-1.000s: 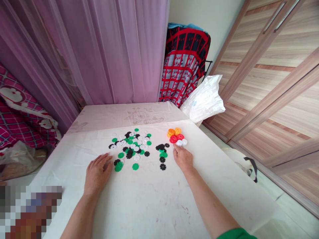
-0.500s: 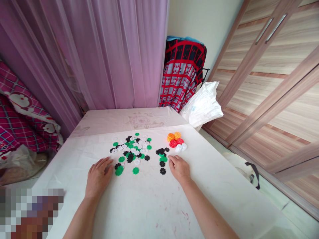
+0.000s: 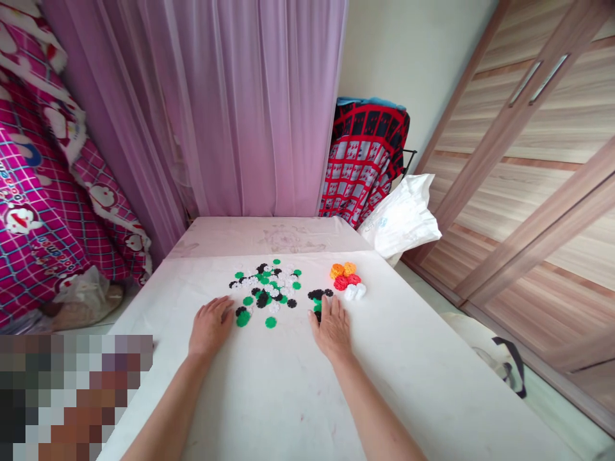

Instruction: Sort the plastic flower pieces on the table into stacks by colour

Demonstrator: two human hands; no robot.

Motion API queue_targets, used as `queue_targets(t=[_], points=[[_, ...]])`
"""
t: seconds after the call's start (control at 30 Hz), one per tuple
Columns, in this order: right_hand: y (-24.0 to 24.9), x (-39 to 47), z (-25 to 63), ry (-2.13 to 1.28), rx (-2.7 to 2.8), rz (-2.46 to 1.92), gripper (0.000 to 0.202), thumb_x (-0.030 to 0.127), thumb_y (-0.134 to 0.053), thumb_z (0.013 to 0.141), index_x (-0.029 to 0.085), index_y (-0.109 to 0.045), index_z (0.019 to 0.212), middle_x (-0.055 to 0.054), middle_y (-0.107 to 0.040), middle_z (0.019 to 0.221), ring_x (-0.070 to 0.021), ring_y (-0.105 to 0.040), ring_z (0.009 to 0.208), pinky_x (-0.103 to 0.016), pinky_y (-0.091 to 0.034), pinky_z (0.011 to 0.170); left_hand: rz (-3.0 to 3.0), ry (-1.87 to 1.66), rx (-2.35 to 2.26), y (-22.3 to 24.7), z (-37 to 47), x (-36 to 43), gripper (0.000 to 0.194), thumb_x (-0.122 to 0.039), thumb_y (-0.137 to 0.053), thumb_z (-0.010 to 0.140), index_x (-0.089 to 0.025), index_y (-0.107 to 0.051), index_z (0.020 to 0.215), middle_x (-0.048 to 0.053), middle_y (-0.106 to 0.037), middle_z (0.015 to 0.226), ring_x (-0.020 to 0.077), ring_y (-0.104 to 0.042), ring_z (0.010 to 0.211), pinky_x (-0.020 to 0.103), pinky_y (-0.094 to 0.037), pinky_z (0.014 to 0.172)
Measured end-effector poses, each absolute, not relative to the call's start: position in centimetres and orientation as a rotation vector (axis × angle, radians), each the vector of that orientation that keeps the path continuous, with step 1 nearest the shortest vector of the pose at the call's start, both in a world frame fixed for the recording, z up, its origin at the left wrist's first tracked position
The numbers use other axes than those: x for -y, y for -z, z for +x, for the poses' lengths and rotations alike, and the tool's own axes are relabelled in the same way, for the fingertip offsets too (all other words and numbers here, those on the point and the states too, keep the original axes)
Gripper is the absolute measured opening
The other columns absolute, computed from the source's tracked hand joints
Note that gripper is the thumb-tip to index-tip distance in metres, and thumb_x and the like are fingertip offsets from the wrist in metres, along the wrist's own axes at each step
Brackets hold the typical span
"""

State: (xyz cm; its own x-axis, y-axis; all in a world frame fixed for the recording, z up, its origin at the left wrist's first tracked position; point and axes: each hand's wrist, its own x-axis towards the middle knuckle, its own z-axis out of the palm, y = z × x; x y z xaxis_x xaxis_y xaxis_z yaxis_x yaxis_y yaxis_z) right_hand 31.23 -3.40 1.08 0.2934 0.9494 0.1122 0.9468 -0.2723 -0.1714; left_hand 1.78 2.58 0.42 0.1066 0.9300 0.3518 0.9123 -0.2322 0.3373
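White cloth-like cover on the desk (image 3: 259, 397), bare between the forearms, apart from faint reddish marks. Left hand (image 3: 211, 325) palm down, fingers loosely together and slightly bent, nothing visible in its grasp; under the palm, cannot tell. Right hand (image 3: 332, 330) fingers spread and extended, palm down, reaching over a small black-and-green group (image 3: 318, 294); partly hidden beneath the fingers. Cannot tell pressing from hovering there.

Just beside the left fingertips, inner side: green disc (image 3: 243, 319) with a black one behind, touching or nearly so. Farther inward, between both hands: lone green disc (image 3: 271, 323), apart from the rest.

Beyond, also between the hands: mixed heap (image 3: 266, 285) of black, green and white notched discs, overlapping, loose. By the look of it, largest share left unsorted.

Past the right hand, set apart: white discs (image 3: 355, 292) nearest, then red discs (image 3: 346, 282), then orange discs (image 3: 337, 271). Neat, close-set clusters by colour; judged done. Black and green by the right hand judged only partly separated, colours not yet split. Overall, probably early to middle stage.

Farthest, ahead of both hands: purple curtain (image 3: 250, 115).
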Motion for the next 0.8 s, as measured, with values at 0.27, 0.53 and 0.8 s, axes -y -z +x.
queue_targets(t=[0.27, 0.53, 0.8], points=[[-1.7, 1.6, 30.4, -0.104, 1.84, -2.394, 0.07, 0.054, -0.031, 0.096, 0.012, -0.029, 0.152, -0.021, -0.027, 0.156, -0.0339, -0.022, 0.144, -0.05, -0.014, 0.114, 2.337, -0.785, -1.888, -0.2, 2.1, -1.5, 0.038, -0.036, -0.042, 0.089, -0.023, -0.069, 0.112, 0.008, -0.066, 0.127, 0.0271, -0.056, 0.123, 0.045, -0.04, 0.106], [-2.2, 0.4, 29.0, -0.242, 2.137, -2.151, 0.067, 0.054, -0.031, 0.096, 0.019, -0.028, 0.153, -0.013, -0.022, 0.159, -0.0266, -0.017, 0.147, -0.048, -0.008, 0.117, 2.345, -0.655, -1.834, -1.1, 3.1, -0.8, 0.038, -0.036, -0.042, 0.091, -0.029, -0.066, 0.119, 0.004, -0.06, 0.136, 0.0285, -0.05, 0.129, 0.051, -0.035, 0.11], [-1.5, -0.8, 28.4, -0.158, 2.064, -2.169, 0.061, 0.048, -0.033, 0.097, 0.016, -0.035, 0.15, -0.013, -0.029, 0.157, -0.0278, -0.023, 0.145, -0.046, -0.012, 0.117, 2.428, -0.612, -1.763, -0.6, 3.1, -0.6, 0.044, -0.041, -0.038, 0.095, -0.027, -0.059, 0.131, 0.007, -0.052, 0.144, 0.0273, -0.046, 0.134, 0.051, -0.033, 0.112]])
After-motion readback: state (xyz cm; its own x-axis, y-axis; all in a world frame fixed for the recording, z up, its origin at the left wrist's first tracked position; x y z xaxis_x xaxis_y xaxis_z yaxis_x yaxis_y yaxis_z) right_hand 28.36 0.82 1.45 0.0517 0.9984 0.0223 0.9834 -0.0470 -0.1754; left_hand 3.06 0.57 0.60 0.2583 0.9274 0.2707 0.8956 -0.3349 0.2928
